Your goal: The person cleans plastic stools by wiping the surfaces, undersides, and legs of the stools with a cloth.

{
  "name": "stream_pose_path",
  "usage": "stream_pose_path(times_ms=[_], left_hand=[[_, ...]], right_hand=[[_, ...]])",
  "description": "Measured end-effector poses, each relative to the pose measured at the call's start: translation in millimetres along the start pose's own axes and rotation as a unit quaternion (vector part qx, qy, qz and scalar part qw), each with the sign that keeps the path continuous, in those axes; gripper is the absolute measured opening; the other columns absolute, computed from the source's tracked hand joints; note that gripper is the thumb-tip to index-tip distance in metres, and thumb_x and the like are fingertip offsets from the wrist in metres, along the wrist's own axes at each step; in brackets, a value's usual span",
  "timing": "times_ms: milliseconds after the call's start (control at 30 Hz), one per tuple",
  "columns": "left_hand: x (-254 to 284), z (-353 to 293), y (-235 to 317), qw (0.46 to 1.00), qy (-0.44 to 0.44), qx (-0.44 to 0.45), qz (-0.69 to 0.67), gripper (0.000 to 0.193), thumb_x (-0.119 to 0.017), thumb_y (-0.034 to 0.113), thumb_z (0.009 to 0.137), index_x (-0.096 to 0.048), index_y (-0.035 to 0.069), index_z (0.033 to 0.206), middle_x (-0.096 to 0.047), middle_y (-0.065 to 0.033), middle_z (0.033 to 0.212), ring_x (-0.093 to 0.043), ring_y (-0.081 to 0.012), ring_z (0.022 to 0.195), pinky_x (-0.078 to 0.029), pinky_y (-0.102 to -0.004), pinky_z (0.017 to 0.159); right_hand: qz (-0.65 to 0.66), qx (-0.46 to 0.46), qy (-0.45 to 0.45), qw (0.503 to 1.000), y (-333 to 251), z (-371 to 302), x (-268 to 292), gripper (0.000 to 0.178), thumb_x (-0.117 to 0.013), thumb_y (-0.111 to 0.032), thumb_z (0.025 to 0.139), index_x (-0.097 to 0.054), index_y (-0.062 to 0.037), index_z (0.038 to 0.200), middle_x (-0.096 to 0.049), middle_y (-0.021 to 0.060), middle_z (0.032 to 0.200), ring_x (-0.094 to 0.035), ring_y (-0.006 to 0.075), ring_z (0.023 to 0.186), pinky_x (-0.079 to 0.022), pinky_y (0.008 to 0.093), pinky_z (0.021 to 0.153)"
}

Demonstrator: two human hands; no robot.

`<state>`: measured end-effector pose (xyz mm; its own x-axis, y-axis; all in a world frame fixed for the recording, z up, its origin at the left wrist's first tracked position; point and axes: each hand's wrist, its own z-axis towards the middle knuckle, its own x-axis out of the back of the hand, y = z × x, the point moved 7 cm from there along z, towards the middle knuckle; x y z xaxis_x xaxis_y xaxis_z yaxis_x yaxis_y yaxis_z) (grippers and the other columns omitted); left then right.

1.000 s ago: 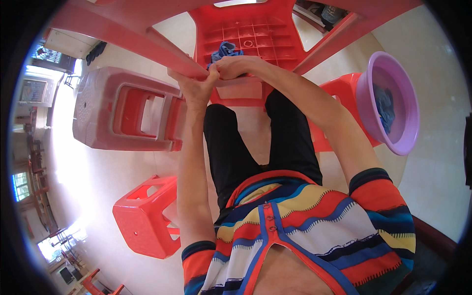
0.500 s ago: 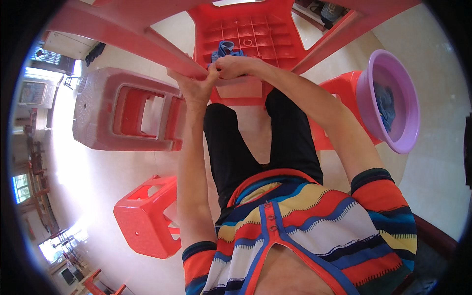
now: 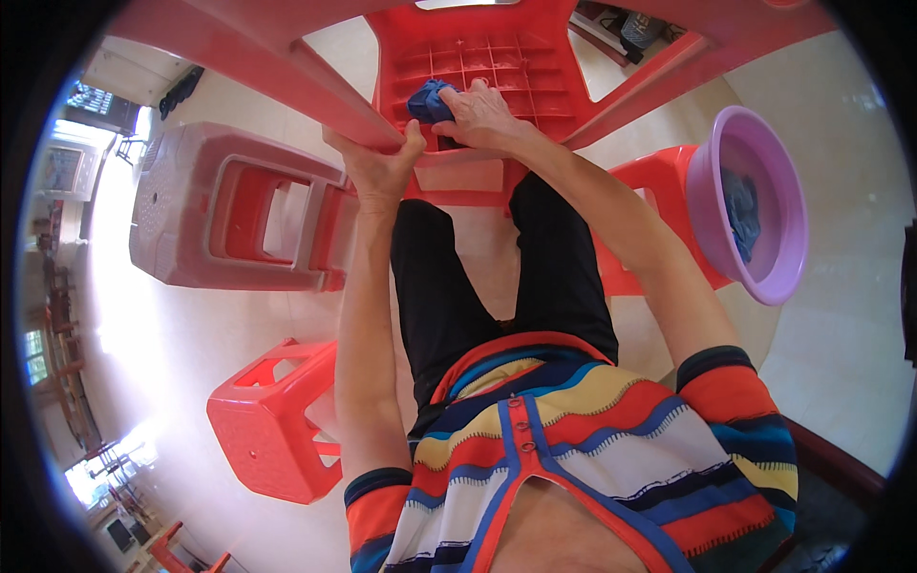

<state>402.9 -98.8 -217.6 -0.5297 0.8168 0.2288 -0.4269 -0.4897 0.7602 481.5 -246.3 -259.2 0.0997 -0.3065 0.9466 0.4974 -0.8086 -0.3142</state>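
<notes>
In front of me a large red plastic stool [image 3: 549, 57] shows its ribbed underside, its legs pointing toward me. My left hand [image 3: 377, 170] grips one of its legs on the left, thumb on the near side and most fingers hidden behind the leg. My right hand [image 3: 482, 116] reaches inside the frame with a crumpled blue cloth [image 3: 430, 101] bunched under its fingers. The cloth rests against the ribs near the lower rim.
A second stool [image 3: 181, 205], greyish pink and red, lies on its side at the left. Below it is a small red stool [image 3: 263, 430]. At the right, a purple basin [image 3: 795, 224] with water and a dark blue cloth [image 3: 740, 212] rests on another red stool [image 3: 669, 172].
My right hand has moved away from my left, flattening over the blue cloth and pushing it up and left along the ribs. The left hand keeps its hold on the leg.
</notes>
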Motion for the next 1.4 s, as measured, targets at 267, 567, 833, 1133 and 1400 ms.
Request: stream_pose_path(times_ms=[267,567,833,1133,1400], left_hand=[[0.4,-0.7,1.1,0.999,-0.002,0.031,-0.037,0.082,-0.078,0.009,0.063,-0.021,0.0,0.121,-0.044,-0.0184,0.115,-0.048,-0.0271,0.107,-0.044,-0.038,0.088],[2.5,0.3,5.0,1.0,0.002,-0.005,-0.004,0.082,-0.078,0.01,0.063,-0.021,0.001,0.121,-0.045,-0.0193,0.115,-0.049,-0.0271,0.107,-0.045,-0.0384,0.089],[2.0,2.2,3.9,1.0,-0.003,0.023,0.013,0.082,-0.078,0.013,0.064,-0.02,0.002,0.122,-0.044,-0.0194,0.115,-0.049,-0.0283,0.107,-0.049,-0.0392,0.084],[-0.8,0.7,8.1,0.999,-0.015,0.044,-0.012,0.085,-0.078,0.013,0.064,-0.018,0.003,0.124,-0.042,-0.0205,0.116,-0.048,-0.0287,0.109,-0.048,-0.0397,0.087],[-3.4,0.0,8.0,0.999,-0.007,0.026,-0.017,0.085,-0.078,0.011,0.065,-0.018,0.003,0.124,-0.042,-0.0194,0.117,-0.047,-0.0279,0.109,-0.045,-0.0395,0.09]], right_hand=[[0.0,0.039,-0.036,0.999,7.0,9.7,1.0,0.047,-0.069,-0.035,0.074,-0.047,-0.0074,0.105,-0.06,0.0207,0.087,-0.055,0.0373,0.085,-0.04,0.0467,0.075],[-0.099,0.051,0.036,0.993,-6.9,5.0,4.5,0.039,-0.069,-0.036,0.074,-0.054,-0.0086,0.097,-0.066,0.0141,0.083,-0.059,0.0318,0.088,-0.042,0.0427,0.076],[0.011,-0.026,-0.025,0.999,8.7,11.7,-3.6,0.04,-0.069,-0.034,0.075,-0.052,-0.0045,0.096,-0.065,0.0175,0.087,-0.062,0.035,0.084,-0.048,0.0443,0.072],[0.058,0.108,0.204,0.971,10.6,-16.3,64.8,0.035,-0.065,-0.026,0.079,-0.056,-0.006,0.107,-0.062,0.0156,0.099,-0.06,0.0347,0.091,-0.049,0.0405,0.08],[0.1,0.033,-0.226,0.968,-6.1,-19.1,11.8,0.044,-0.044,-0.045,0.091,-0.051,-0.0106,0.118,-0.061,0.0182,0.095,-0.058,0.0347,0.091,-0.043,0.0436,0.079]])
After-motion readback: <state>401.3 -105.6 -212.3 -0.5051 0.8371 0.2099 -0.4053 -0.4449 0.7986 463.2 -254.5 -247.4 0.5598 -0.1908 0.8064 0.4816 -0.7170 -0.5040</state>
